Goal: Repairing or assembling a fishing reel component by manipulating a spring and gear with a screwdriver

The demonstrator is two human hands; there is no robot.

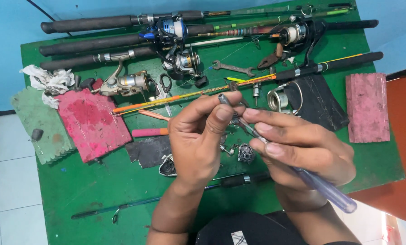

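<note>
A: Risk first, go.

B: Small loose parts [245, 153] on the green counter [98, 181], just below my hands. One slip of the screwdriver [275, 156] and whatever I'm pinching drops in among them, or gets knocked off the counter edge. That's my guess.

A: Left of the screwdriver?

B: Pink foam block [91, 123], a spinning reel [123, 84] above it, then my left hand [196, 140]. It's curled nearly shut, thumb and fingertips pinching something tiny at the screwdriver tip. Can't tell what, it's hidden.

A: The screwdriver itself?

B: My right hand [303, 156] is closed round it, fingers on the metal shaft, clear bluish handle sticking out lower right. Tip points up-left, meets the left fingertips, above the counter's middle.

A: Right of it?

B: Black mat [319, 102], another pink block [367, 107].
</note>
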